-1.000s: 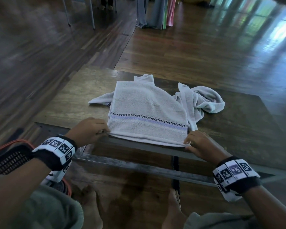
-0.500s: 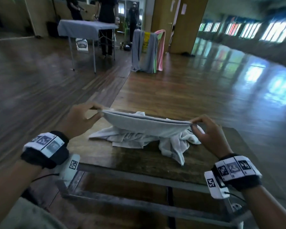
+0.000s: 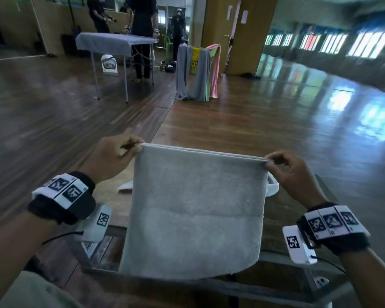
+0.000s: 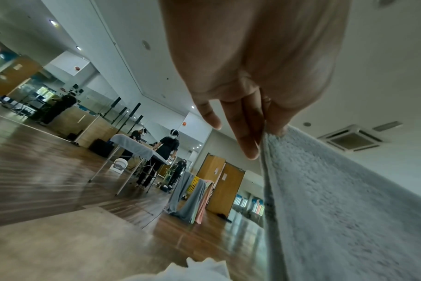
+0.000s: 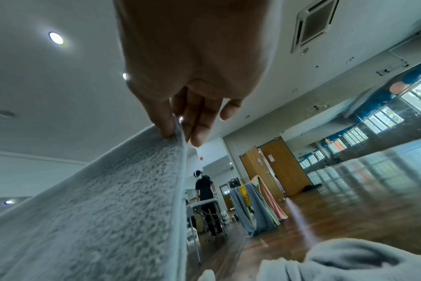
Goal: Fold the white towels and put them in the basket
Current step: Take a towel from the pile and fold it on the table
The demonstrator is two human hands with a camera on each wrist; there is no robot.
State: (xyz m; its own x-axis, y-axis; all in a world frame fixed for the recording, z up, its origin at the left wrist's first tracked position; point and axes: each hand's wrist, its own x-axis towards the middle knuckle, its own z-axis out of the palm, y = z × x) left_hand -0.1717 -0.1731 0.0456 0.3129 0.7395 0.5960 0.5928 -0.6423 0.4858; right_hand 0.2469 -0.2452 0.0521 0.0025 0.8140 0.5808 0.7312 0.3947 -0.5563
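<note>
A folded white towel [image 3: 196, 210] hangs upright in the air above the wooden table [image 3: 111, 196], stretched between both hands. My left hand [image 3: 136, 147] pinches its top left corner, thumb against fingers; the left wrist view shows that pinch [image 4: 264, 138] on the towel [image 4: 349, 209]. My right hand [image 3: 269, 162] pinches the top right corner, also seen in the right wrist view [image 5: 176, 131] with the towel [image 5: 96, 218]. More white towel [image 3: 272, 187] lies bunched on the table behind it, mostly hidden. No basket is in view.
The table's metal front frame [image 3: 276, 285] runs below the towel. Beyond lie wooden floor, a rack [image 3: 196, 72] draped with grey, yellow and pink cloths, a covered folding table [image 3: 113, 44] and people standing at it.
Both hands have lifted the folded towel off the table, from flat at the near edge to hanging upright in front of me. The head view has tilted up.
</note>
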